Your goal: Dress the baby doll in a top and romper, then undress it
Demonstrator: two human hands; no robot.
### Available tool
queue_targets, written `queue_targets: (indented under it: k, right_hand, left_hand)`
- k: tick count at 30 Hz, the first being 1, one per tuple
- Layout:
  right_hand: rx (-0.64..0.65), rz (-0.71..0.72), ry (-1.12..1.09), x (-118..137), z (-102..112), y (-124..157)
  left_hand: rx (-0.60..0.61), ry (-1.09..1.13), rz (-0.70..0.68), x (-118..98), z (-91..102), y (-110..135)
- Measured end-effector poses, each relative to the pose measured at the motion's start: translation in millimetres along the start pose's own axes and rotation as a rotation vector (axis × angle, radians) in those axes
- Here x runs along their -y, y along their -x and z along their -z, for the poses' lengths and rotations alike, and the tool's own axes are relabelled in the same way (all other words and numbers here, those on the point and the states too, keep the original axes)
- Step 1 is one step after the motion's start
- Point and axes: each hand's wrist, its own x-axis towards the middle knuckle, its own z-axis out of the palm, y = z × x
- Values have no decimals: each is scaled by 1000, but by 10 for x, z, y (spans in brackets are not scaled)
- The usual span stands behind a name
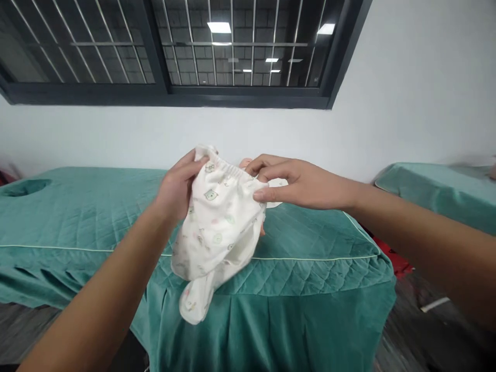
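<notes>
In the head view, white baby pants (220, 217) with small green and pink animal prints hang in front of me from their gathered elastic waistband. My left hand (177, 185) is closed on the left end of the waistband, thumb on the near side. The right end is pinched between the thumb and fingers of my right hand (284, 182). A rounded footed end (194, 302) dangles over the bed's front edge. Behind the cloth, a bit of something pinkish-orange (245, 163) shows; most of it is hidden. White fabric (277, 188) shows just below my right hand.
Under the pants is a bed with a quilted green cover (96, 217), a face hole (25, 187) at its left end. Another green-covered bed (445, 194) stands at right. A white wall (116, 132) and barred window (240, 51) lie behind. Something red (393, 256) is on the floor.
</notes>
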Motion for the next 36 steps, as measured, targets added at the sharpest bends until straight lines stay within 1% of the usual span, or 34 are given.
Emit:
queue_targets:
  k: [2, 4, 5, 6, 8, 10, 12, 15, 17, 19, 20, 21, 22, 24, 25, 26, 27, 28, 30, 31, 32, 33, 34, 35, 36]
  right_hand:
    - [-92, 15, -32, -77, -77, -30]
    - [-163, -18, -72, -171, -167, -86]
    - [-186, -43, -95, -220, -218, -119]
    - [-210, -65, -119, -269, -272, -152]
    - [-280, -87, -164, -360, -385, -214]
    - [-371, -86, -208, -437, -494, -266]
    - [-439, -80, -253, -499, -584, -311]
    - [-473, -65, -308, -566, -651, -371]
    - [-476, -64, -334, -598, -637, -396]
    - [-443, -83, -373, -621, -581, -393]
    - [-382, -101, -401, -628, -544, -380]
    - [-277, -123, -428, -634, -507, -360]
    - [-135, -147, -444, -640, -475, -336]
    - [153, -193, -433, -656, -436, -288]
    - [238, -215, -417, -671, -432, -270]
    - [255, -232, -405, -691, -437, -259]
    - [208, -244, -407, -718, -448, -256]
    - [117, -249, -427, -750, -462, -258]
    - [-89, -242, -489, -824, -488, -274]
    - [-170, -236, -522, -862, -496, -281]
    - [-224, -232, -556, -897, -502, -284]
    - [-249, -235, -593, -929, -504, -282]
    - [-241, -240, -627, -956, -506, -274]
    - [-192, -245, -658, -978, -507, -261]
    - [-107, -254, -675, -996, -509, -244]
  left_hand:
    - [194, -177, 46, 21, 78, -11]
    - [393, -360, 101, 14, 107, -21]
    - [474, -449, 128, 3, 98, -25]
    - [533, -531, 149, -9, 74, -25]
    - [581, -668, 169, -29, -1, -18]
    - [571, -755, 185, -34, -80, -1]
    - [514, -795, 188, -20, -132, 23]
    - [395, -796, 200, 34, -142, 55]
    - [331, -696, 213, 89, -113, 64]
    - [258, -502, 198, 153, -68, 59]
    - [213, -392, 177, 186, -44, 53]
    - [168, -293, 153, 218, -21, 46]
    - [133, -212, 135, 250, -3, 38]
    - [110, -113, 142, 311, 15, 30]
    - [118, -87, 167, 340, 16, 29]
    - [136, -70, 202, 367, 11, 32]
    - [170, -60, 243, 393, 5, 37]
    - [227, -65, 288, 416, -3, 44]
    - [390, -133, 375, 455, -10, 56]
    - [475, -189, 407, 472, -8, 58]
    - [539, -245, 424, 488, -2, 58]
    - [557, -285, 421, 506, 8, 53]
    - [525, -294, 404, 526, 19, 46]
    - [458, -275, 378, 550, 30, 36]
    - [372, -238, 353, 577, 40, 25]
